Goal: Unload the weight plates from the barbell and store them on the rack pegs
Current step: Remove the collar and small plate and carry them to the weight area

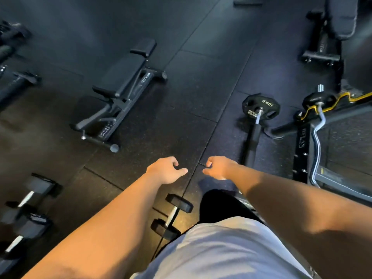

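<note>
A barbell [252, 137] lies on the dark rubber floor to the right of centre, with a black 10KG weight plate [259, 106] on its far end. My left hand [165, 170] and my right hand [218, 167] hang side by side above the floor, fingers loosely curled, holding nothing. The right hand is just left of the bar's near part and clear of it. The bar's near end is hidden behind my right arm. A second plate [318, 98] sits on a curl bar [319, 135] at the right.
A black flat bench [122, 87] stands to the left of centre. A hex dumbbell [173, 215] lies by my feet, and more dumbbells [30, 198] lie at the lower left. A black rack frame [302, 150] with a yellow bar fills the right; another bench stands top right.
</note>
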